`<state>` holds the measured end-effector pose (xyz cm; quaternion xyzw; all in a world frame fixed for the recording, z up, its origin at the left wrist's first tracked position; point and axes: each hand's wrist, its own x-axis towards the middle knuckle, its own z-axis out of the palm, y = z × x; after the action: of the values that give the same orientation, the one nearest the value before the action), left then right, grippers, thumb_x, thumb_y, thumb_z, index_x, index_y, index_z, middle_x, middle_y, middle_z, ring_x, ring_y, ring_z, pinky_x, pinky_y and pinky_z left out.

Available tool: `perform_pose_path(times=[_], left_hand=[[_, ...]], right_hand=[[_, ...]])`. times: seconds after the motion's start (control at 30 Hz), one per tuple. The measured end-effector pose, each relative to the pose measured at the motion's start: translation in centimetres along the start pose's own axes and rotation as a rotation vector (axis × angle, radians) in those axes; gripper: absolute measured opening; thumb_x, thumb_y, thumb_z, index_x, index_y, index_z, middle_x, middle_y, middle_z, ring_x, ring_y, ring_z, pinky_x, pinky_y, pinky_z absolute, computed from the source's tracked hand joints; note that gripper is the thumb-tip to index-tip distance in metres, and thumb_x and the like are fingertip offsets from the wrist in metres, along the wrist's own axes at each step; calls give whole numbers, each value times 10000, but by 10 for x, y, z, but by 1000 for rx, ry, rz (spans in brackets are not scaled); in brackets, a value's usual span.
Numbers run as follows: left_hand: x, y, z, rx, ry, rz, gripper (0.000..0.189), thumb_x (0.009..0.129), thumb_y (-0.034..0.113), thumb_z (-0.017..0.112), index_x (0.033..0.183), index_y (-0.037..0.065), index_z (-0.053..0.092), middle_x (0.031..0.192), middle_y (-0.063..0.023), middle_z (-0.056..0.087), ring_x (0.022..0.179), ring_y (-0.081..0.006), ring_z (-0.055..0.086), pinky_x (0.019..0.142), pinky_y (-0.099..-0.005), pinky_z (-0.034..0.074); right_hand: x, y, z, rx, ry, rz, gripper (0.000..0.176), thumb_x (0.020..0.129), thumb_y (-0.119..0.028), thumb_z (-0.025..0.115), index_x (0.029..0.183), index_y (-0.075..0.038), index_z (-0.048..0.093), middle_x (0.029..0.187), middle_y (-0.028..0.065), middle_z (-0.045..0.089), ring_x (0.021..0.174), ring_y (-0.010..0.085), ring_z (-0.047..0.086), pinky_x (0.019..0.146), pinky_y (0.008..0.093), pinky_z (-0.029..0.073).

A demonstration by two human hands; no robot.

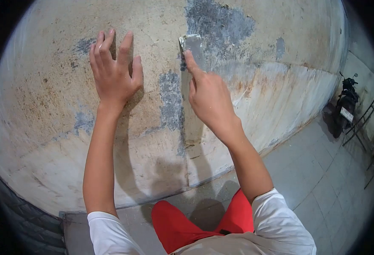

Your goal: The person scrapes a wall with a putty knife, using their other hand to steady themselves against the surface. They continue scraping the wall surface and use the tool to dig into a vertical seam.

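A tall cream-painted wall (148, 51), stained and peeling, fills most of the view, bulging through a round wide-angle lens with black corners. At the far right, a dark motorcycle (348, 102) with a white plate stands on the grey tiled floor (319, 182), well apart from the person. Beside it leans a thin, dark, ladder-like frame (368, 112). At the lower left, a dark stack with curved, ridged bands (25, 216) sits close to the foot of the wall; what it is cannot be told. The person's own knees, in bright red trousers (174, 225), come near the wall's base.

The wall meets the floor in a long slanting edge, and bare tiles spread open to the right, between the knees and the motorcycle. Nothing stands between the hands and the wall.

The left hand (114, 70) is empty, fingers spread, palm towards the wall; whether it presses there is hidden. The right hand (208, 91) has its grip closed on a flat grey metal scraper (194, 46), index finger stretched along the blade. The scraper is at upper centre, its whitish, ragged-looking end beside a large rough blue-grey patch (221, 25). A smaller, upright grey patch (170, 100) lies between the hands. Lower down, the paint turns whitish, with rusty streaks at right.
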<state>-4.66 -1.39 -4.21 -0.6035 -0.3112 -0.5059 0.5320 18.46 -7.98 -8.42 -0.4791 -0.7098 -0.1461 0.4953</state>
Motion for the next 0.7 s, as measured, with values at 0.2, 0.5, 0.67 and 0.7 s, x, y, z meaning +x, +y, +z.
perform_pose_path(times=[0.2, 0.5, 0.67, 0.7], left_hand=[[-1, 1, 0, -11, 10, 3, 594, 914, 265, 668, 1492, 217, 541, 1524, -156, 440, 1482, -389, 368, 1230, -592, 271], [1, -1, 1, -7, 10, 13, 603, 907, 262, 679, 1492, 217, 540, 1534, -147, 425, 1485, -386, 366, 1225, -598, 273], [0, -2, 2, 6, 4, 11, 598, 914, 266, 675, 1494, 222, 537, 1526, -145, 427, 1485, -385, 365, 1227, -601, 271], [1, -2, 2, 4, 3, 14, 598, 914, 266, 675, 1494, 222, 537, 1526, -145, 427, 1485, -385, 365, 1227, -601, 271]], right_hand=[[-34, -9, 5, -54, -141, 85, 633, 945, -40, 566, 1566, -124, 476, 775, 310, 646, 784, 470, 657, 743, 559, 524], [-42, -11, 12, -24, -116, 88, 608, 952, -39, 554, 1553, -104, 485, 765, 313, 646, 700, 479, 647, 711, 556, 522], [-4, -11, 0, -13, -38, 37, 619, 951, -38, 559, 1560, -111, 481, 769, 315, 646, 713, 475, 658, 712, 552, 521], [0, -12, -1, -4, -7, 24, 623, 949, -36, 560, 1562, -110, 479, 767, 315, 645, 719, 474, 660, 713, 552, 519]])
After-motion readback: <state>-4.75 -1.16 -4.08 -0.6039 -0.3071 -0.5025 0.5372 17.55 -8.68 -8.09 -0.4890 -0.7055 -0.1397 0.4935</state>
